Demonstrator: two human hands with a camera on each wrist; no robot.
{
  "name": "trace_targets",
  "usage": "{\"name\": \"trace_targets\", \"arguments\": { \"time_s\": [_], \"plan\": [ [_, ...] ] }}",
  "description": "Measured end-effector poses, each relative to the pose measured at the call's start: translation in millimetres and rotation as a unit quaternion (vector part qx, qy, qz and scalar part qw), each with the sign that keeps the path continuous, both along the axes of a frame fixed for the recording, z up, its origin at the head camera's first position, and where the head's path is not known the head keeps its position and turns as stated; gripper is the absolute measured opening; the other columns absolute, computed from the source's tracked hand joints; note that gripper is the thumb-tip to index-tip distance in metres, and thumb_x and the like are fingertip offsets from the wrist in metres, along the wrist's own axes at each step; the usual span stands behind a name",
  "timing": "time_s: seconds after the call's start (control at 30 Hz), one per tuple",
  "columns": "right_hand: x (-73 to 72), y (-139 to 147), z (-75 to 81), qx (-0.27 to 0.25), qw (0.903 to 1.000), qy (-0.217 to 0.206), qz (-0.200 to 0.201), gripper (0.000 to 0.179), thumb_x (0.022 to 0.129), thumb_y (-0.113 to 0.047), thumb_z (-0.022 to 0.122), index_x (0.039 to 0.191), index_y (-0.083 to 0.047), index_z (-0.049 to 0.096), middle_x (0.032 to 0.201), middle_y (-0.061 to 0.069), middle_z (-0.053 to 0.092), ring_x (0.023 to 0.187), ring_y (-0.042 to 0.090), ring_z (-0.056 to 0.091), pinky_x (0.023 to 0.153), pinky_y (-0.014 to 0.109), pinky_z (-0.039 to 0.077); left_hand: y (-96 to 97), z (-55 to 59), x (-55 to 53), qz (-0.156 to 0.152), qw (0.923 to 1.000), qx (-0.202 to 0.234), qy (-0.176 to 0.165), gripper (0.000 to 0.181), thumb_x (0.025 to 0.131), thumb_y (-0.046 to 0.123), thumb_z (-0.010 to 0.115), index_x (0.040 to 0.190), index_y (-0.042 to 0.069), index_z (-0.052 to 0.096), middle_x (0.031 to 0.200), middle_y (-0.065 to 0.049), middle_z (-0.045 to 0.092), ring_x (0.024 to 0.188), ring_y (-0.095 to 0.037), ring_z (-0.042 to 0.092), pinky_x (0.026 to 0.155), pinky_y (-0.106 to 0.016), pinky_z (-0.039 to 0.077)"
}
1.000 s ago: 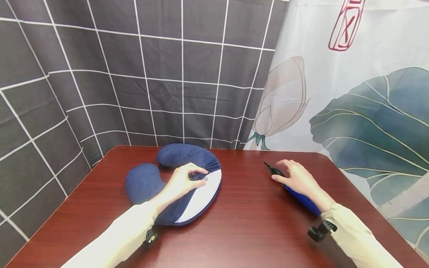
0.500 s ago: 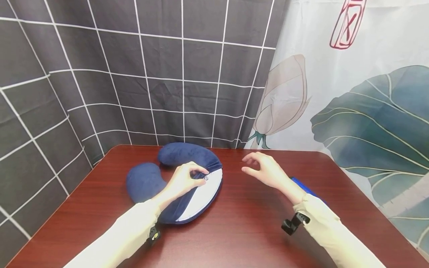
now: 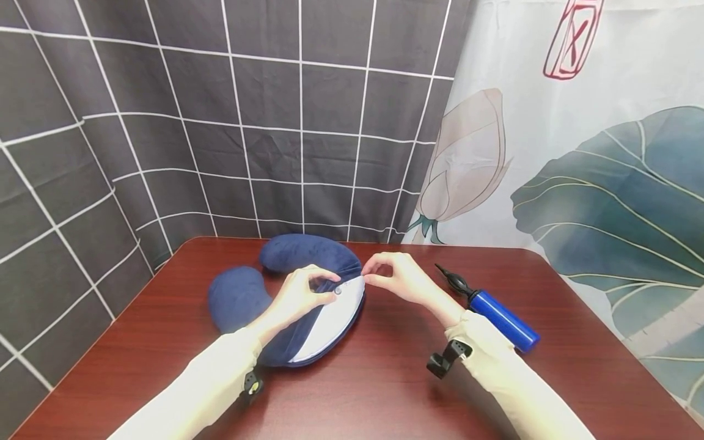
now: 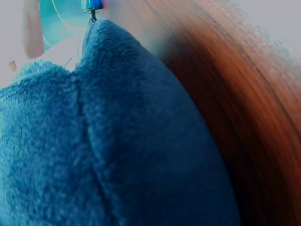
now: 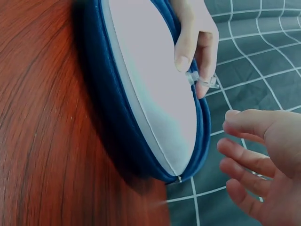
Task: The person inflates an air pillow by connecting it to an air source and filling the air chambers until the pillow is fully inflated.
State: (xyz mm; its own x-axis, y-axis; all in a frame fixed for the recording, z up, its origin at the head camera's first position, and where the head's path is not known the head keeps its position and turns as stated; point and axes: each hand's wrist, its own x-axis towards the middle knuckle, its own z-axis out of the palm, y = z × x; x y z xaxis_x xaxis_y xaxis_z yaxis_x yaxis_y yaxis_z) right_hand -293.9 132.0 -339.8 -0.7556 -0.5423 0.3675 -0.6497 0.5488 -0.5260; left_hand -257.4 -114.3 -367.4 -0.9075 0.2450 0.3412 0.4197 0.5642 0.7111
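Note:
A navy plush U-shaped neck pillow lies on the table, its cover unzipped along the outer curve. White inner bladder shows through the opening. A clear air valve sticks up from it. My left hand holds this valve between thumb and index finger at its base. Beside the pillow's right edge is my right hand, fingers bent and apart, with nothing in them in the right wrist view. The left wrist view is filled mostly by plush cover; the left hand's grip is out of sight there.
A blue hand pump with a black nozzle lies on the right side of the reddish-brown table. Behind stand a dark grid-patterned curtain and a white curtain with plant prints.
My right hand has left the hand pump and moved left to the pillow's right edge, so the pump is now more fully visible. My left hand has stayed at the valve.

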Motion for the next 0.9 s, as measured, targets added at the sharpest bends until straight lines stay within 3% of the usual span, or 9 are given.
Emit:
{"name": "trace_targets", "arguments": {
  "time_s": [0.3, 0.57, 0.9],
  "plan": [
    [-6.0, -9, -3.8, -0.019, 0.9991, -0.019, 0.032, 0.007, 0.088, -0.020, 0.074, 0.094, -0.020, 0.075, 0.091, -0.005, 0.075, 0.088, 0.011, 0.064, 0.085, 0.041, 0.053, -0.9, -1.3, -1.0, 0.003, 1.0000, -0.003, -0.003, 0.029, 0.077, 0.013, 0.080, 0.105, 0.017, 0.077, 0.103, -0.004, 0.073, 0.095, -0.020, 0.064, 0.085, -0.034, 0.050],
    [-6.3, -18, -4.8, -0.022, 0.9977, -0.038, 0.051, 0.009, 0.088, -0.020, 0.074, 0.097, -0.018, 0.076, 0.092, -0.003, 0.075, 0.084, 0.011, 0.061, 0.074, 0.025, 0.051, -1.8, -0.7, -0.3, -0.005, 0.9990, 0.020, -0.040, 0.033, 0.078, 0.012, 0.079, 0.110, 0.015, 0.075, 0.111, -0.008, 0.071, 0.105, -0.026, 0.065, 0.092, -0.043, 0.053],
    [-5.8, -23, -6.6, -0.051, 0.9947, -0.059, 0.066, 0.009, 0.088, -0.018, 0.074, 0.097, -0.017, 0.077, 0.093, -0.003, 0.076, 0.089, 0.010, 0.063, 0.080, 0.029, 0.052, -6.4, -2.2, -2.7, -0.016, 0.9966, 0.047, -0.066, 0.034, 0.080, 0.008, 0.076, 0.114, 0.013, 0.073, 0.118, -0.011, 0.069, 0.111, -0.031, 0.064, 0.098, -0.047, 0.051]
  ]
}}
